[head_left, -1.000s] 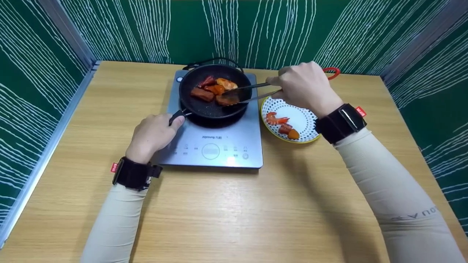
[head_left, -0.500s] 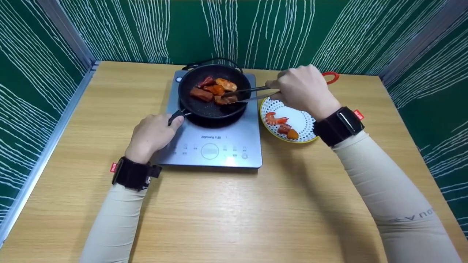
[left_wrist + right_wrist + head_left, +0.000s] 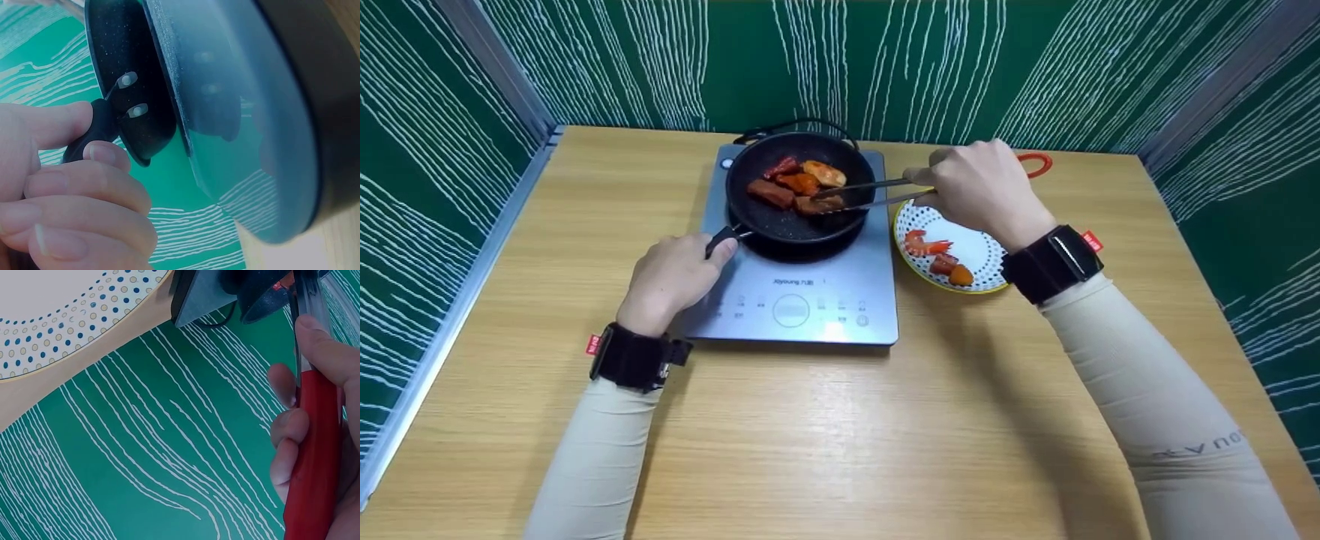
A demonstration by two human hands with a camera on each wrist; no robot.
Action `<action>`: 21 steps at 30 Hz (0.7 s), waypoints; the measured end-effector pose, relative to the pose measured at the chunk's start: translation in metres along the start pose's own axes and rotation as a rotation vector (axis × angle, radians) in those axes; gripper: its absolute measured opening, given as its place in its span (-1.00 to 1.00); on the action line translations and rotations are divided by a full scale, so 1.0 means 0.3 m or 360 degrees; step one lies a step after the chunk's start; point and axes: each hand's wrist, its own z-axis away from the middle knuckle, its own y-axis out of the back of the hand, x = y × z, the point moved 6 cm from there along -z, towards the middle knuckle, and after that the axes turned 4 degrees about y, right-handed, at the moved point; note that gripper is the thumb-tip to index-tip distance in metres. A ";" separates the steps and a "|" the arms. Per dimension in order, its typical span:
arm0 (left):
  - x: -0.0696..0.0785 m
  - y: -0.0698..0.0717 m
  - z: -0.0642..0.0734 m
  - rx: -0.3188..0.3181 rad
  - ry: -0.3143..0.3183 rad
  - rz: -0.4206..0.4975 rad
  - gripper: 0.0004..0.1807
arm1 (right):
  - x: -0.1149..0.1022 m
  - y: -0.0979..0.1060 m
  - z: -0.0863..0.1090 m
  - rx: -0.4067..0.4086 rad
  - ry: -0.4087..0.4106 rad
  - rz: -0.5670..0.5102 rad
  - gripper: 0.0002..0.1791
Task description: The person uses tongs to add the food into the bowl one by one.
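Note:
My left hand (image 3: 671,277) grips the black handle (image 3: 101,126) of a dark frying pan (image 3: 791,229), thumb along its top. My right hand (image 3: 982,184) holds metal tongs (image 3: 877,184) by their red handle (image 3: 315,439). The tong tips reach into the pan at a brown meat piece (image 3: 810,205); whether they pinch it I cannot tell. Beside it lie a brown block (image 3: 770,193), an orange piece (image 3: 799,183), a dark red piece (image 3: 781,166) and a pale browned piece (image 3: 823,173). Under the pan is a silver induction cooker (image 3: 840,270).
A dotted plate (image 3: 911,217) with a yellow rim stands right of the cooker, partly under my right hand. On it are a shrimp (image 3: 924,245), a reddish chunk (image 3: 943,264) and an orange piece (image 3: 961,275). Green patterned walls (image 3: 750,67) enclose the wooden table (image 3: 780,435).
My right hand has come slightly lower and nearer, its tongs still in the pan. The brown meat piece at the tips has slid a little left. My left hand stays on the handle.

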 end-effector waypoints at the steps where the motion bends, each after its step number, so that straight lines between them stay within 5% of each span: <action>1: 0.001 -0.001 0.000 -0.0004 -0.0003 -0.0002 -0.41 | 0.001 0.000 0.004 0.0005 -0.0004 0.0000 -0.68; 10: 0.002 -0.005 0.002 -0.0037 0.0008 -0.0007 -0.40 | 0.017 0.028 0.065 0.0099 -0.0037 -0.0040 -0.60; 16: 0.005 -0.005 0.001 -0.0030 0.0012 0.0007 -0.39 | 0.066 0.063 0.189 0.0286 -0.0152 -0.0151 -0.58; 21: 0.001 -0.002 0.002 0.0004 0.0008 0.0003 -0.40 | 0.113 0.046 0.305 0.0286 -0.0365 -0.0277 -0.56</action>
